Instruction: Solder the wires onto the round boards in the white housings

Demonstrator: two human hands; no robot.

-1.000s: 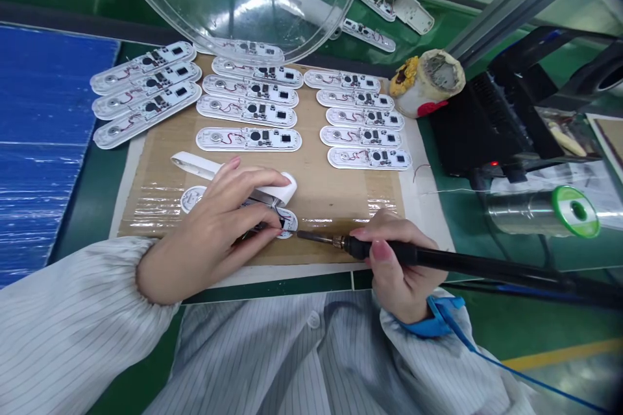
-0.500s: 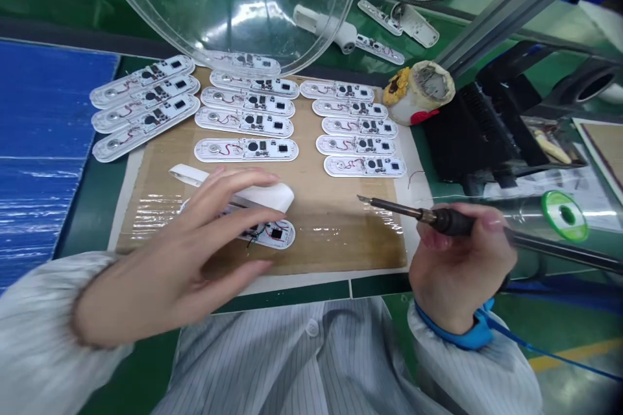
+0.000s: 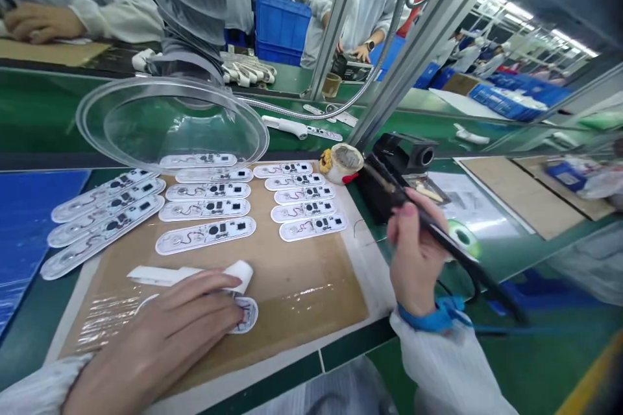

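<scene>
My left hand is closed over a white plastic housing and a white rounded panel with a circuit board, fingers together and thumb hidden. Both pieces lie on the brown cardboard mat. My right hand grips a soldering iron by its handle. Its tip end is blurred and overlaps the black soldering stand. Behind the right hand, a green-rimmed solder spool is partly covered. Several more white circuit-board panels lie in rows on the mat.
A clear round fume hood hangs over the back rows. Right of it stand a small pot and a slanted metal post. A blue sheet lies at the left. Co-workers sit or stand across the bench.
The view has tilted up toward the far side of the bench. My right hand has brought the soldering iron to the stand; my left fingers have come down onto the housing and panel.
</scene>
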